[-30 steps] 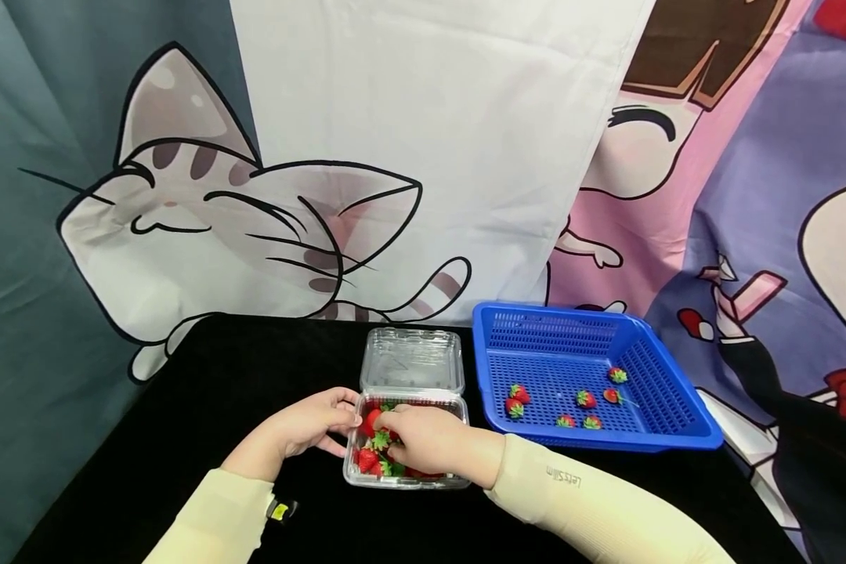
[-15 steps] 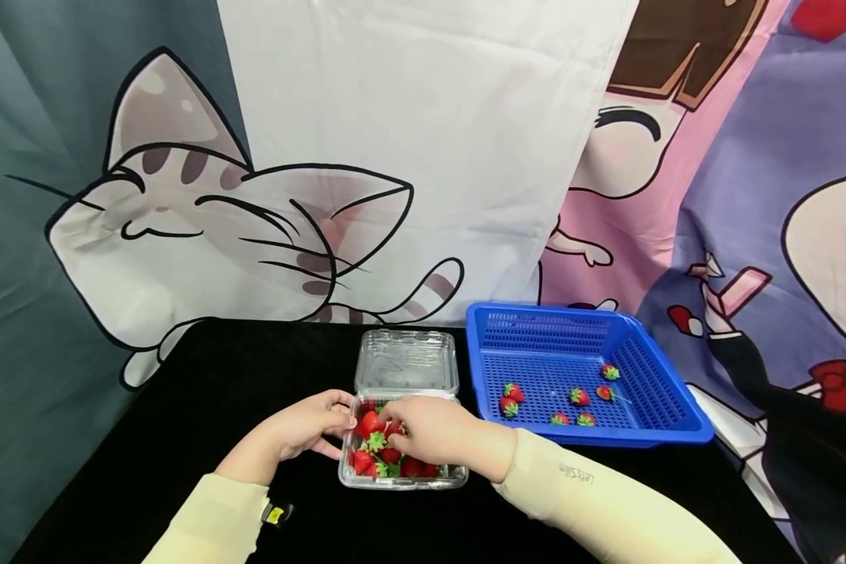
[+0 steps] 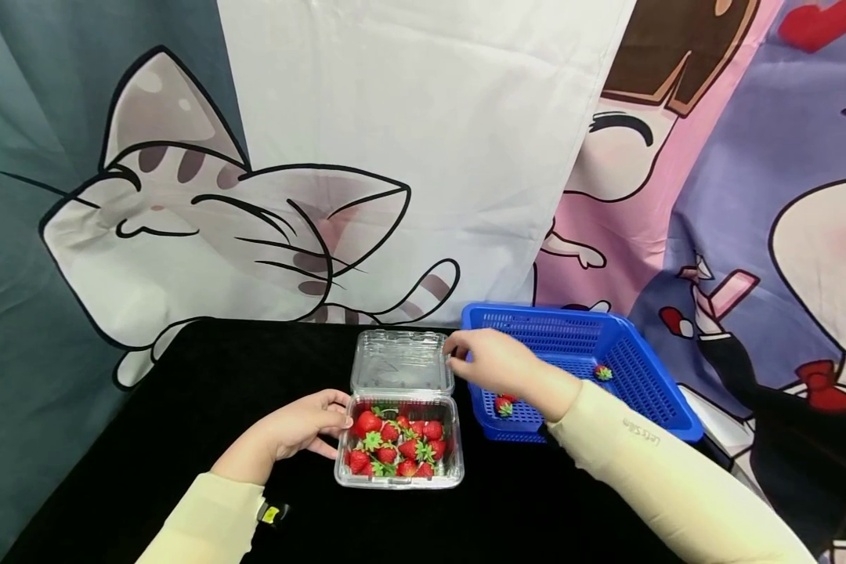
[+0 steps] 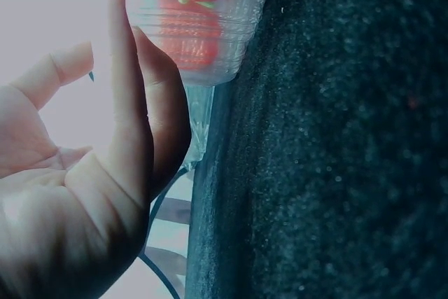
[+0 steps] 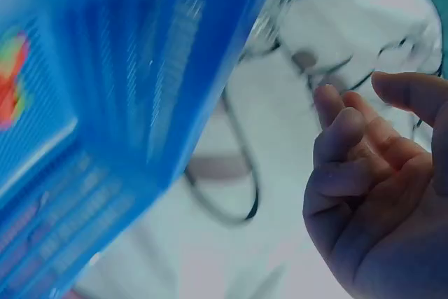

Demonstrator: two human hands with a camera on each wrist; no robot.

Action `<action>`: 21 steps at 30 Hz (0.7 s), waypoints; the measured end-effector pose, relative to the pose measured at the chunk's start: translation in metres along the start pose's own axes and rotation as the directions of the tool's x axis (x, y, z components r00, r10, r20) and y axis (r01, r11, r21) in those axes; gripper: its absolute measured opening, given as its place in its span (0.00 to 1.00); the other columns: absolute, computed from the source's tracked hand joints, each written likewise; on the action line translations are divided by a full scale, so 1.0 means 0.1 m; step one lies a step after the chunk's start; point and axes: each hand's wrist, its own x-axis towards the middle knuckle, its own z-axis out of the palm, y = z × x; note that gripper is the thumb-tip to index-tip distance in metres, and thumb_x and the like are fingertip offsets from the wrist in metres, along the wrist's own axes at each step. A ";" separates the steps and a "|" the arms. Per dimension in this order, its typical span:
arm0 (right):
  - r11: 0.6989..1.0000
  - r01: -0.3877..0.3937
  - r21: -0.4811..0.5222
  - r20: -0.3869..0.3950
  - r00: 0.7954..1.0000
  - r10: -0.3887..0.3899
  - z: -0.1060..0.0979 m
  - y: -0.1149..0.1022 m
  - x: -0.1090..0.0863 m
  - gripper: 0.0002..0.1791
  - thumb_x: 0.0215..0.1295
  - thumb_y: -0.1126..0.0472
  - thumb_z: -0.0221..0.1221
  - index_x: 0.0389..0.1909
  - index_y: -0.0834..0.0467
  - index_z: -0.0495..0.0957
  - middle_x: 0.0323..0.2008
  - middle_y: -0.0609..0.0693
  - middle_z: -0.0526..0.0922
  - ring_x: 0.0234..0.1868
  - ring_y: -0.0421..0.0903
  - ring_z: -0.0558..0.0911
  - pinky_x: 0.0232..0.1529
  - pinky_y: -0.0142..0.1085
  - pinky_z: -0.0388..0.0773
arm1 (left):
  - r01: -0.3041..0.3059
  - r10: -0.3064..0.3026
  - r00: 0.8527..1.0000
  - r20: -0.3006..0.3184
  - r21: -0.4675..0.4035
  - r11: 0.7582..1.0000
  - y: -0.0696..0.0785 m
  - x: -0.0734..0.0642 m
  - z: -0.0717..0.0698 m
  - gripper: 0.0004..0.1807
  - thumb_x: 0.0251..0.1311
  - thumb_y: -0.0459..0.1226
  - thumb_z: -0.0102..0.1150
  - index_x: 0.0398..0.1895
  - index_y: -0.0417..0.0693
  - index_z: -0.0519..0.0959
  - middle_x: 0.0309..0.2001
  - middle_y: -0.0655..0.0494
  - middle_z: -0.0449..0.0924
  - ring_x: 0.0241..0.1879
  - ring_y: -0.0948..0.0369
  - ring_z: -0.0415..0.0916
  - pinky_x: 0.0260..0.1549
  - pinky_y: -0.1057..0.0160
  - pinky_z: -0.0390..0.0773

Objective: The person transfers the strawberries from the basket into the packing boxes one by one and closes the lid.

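My left hand point(image 3: 301, 427) rests its spread fingertips against the left side of a clear plastic clamshell box point(image 3: 398, 482); the thumb tip lies at the rim. In the left wrist view, the left hand's fingers point(image 4: 124, 82) extend close to the box wall point(image 4: 238, 47). Several strawberries point(image 3: 386, 453) lie inside the box, and its lid point(image 3: 402, 362) is folded back. My right hand point(image 3: 497, 362) is raised between the lid and a blue plastic basket point(image 3: 666, 384). Its fingers are loosely bent and hold nothing in the right wrist view, beside the blurred basket point(image 5: 126, 103).
Strawberries lie in the basket: one point(image 3: 602, 373) at the right, another point(image 3: 504, 406) near its front-left. The right hand and forearm hide part of the basket. Black cloth point(image 3: 268, 352) covers the table; a printed curtain point(image 3: 395, 94) hangs behind.
My right hand has come out of the box and moved up and right toward the basket, uncovering the strawberries in the box. The left hand stays at the box's left side.
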 end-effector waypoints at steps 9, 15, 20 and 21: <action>0.979 -0.186 0.083 -0.060 0.980 0.191 -0.33 0.80 0.12 0.16 0.71 0.52 0.55 0.50 0.57 0.81 0.43 0.53 0.85 0.42 0.49 0.82 0.46 0.49 0.77 | -0.008 0.009 1.000 -0.018 0.023 1.000 0.02 -0.03 -0.01 0.26 0.63 0.34 0.56 0.60 0.32 0.61 0.47 0.43 0.78 0.43 0.53 0.81 0.36 0.50 0.85; 0.942 -0.329 0.070 -0.119 0.934 0.336 -0.33 1.36 0.08 0.16 0.71 0.54 0.51 0.48 0.60 0.80 0.45 0.57 0.83 0.42 0.54 0.80 0.48 0.53 0.76 | -0.007 0.008 1.000 -0.021 0.024 1.000 0.00 -0.04 0.01 0.26 0.63 0.35 0.57 0.60 0.33 0.62 0.48 0.44 0.77 0.42 0.54 0.80 0.35 0.51 0.85; 0.921 -0.389 -0.028 -0.134 0.914 0.382 -0.32 1.74 -0.03 0.14 0.68 0.56 0.53 0.43 0.62 0.80 0.39 0.58 0.83 0.37 0.54 0.79 0.43 0.54 0.76 | -0.015 0.015 1.000 -0.010 0.025 1.000 -0.01 -0.03 0.02 0.26 0.63 0.35 0.57 0.60 0.34 0.62 0.47 0.44 0.78 0.42 0.54 0.81 0.35 0.50 0.85; 0.915 -0.399 -0.057 -0.128 0.912 0.390 -0.32 1.80 -0.06 0.13 0.67 0.56 0.53 0.40 0.62 0.79 0.36 0.57 0.82 0.34 0.54 0.78 0.40 0.54 0.76 | -0.015 0.015 1.000 -0.007 0.022 1.000 -0.01 -0.02 0.02 0.26 0.63 0.35 0.57 0.60 0.34 0.62 0.48 0.44 0.78 0.42 0.53 0.81 0.35 0.50 0.85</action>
